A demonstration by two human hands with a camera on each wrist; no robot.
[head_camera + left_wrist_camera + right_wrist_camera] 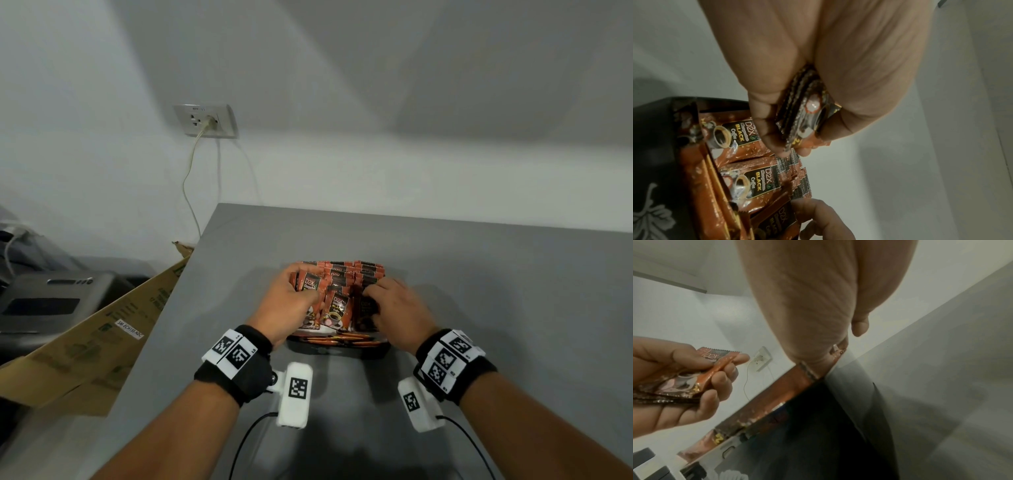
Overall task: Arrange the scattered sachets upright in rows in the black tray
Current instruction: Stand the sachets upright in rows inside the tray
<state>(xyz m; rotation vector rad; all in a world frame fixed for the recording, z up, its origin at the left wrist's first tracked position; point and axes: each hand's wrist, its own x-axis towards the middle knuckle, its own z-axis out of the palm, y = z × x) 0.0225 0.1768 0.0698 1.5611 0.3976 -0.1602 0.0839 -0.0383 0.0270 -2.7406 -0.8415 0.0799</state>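
Observation:
A black tray (342,352) sits on the grey table, packed with rows of upright orange-brown coffee sachets (352,270). My left hand (308,295) hovers over the tray's left front and grips a small stack of sachets (803,113) between thumb and fingers. My right hand (371,298) is at the right front, fingers curled on the top edge of a standing sachet (366,310) in the front row. In the right wrist view that sachet (797,386) leans along the tray wall (818,443). Several sachets lie flat along the tray's near edge (339,340).
The grey table (496,308) ends at a left edge beside an open cardboard box (102,342) and a grey machine (51,301). A wall socket (205,120) with a hanging cable is behind, on the white wall.

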